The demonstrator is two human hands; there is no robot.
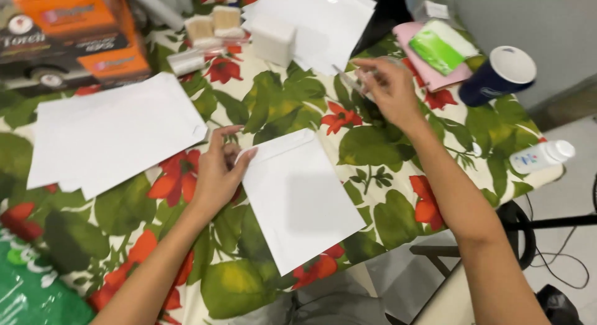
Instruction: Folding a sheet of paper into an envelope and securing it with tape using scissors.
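A white envelope (pixel 298 200) lies on the floral tablecloth (pixel 373 157) in front of me. My left hand (pixel 219 169) rests on its upper left corner, fingers pinching the flap edge. My right hand (pixel 388 88) is raised farther back, fingers closed on a thin clear strip (pixel 347 78) that pokes out to the left. A stack of white envelopes (pixel 112 132) lies to the left of my left hand.
More white sheets (pixel 329 20) and a white block (pixel 273 39) lie at the back. A dark blue cup (pixel 497 73) with a white lid, a pink pad with a green packet (pixel 441 45), a small white bottle (pixel 541 156) and an orange box (pixel 81 26) surround the work area.
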